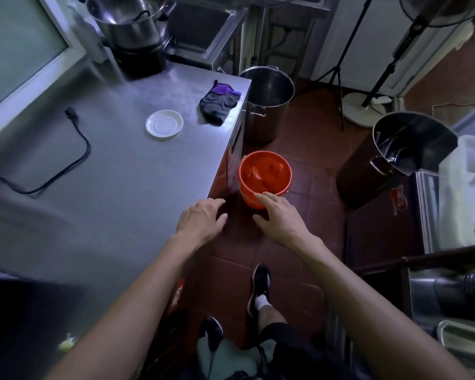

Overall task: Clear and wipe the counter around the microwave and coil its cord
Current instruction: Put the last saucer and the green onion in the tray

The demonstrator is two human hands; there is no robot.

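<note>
Both hands hang empty with loose fingers past the table (121, 171) corner, left hand (200, 218) beside right hand (279, 218), over an orange bucket (263, 174). On the table lie the black cord (77, 149), a white saucer (164, 123) and a crumpled rag (220, 102).

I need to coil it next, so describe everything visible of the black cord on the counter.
The cord is black, thick and rubbery-looking. It lies loose and uncoiled on the steel counter, running in from the left edge, curving right, then bending up to a black plug that lies unplugged on the surface. Only the counter touches it; both hands are well away.
</note>
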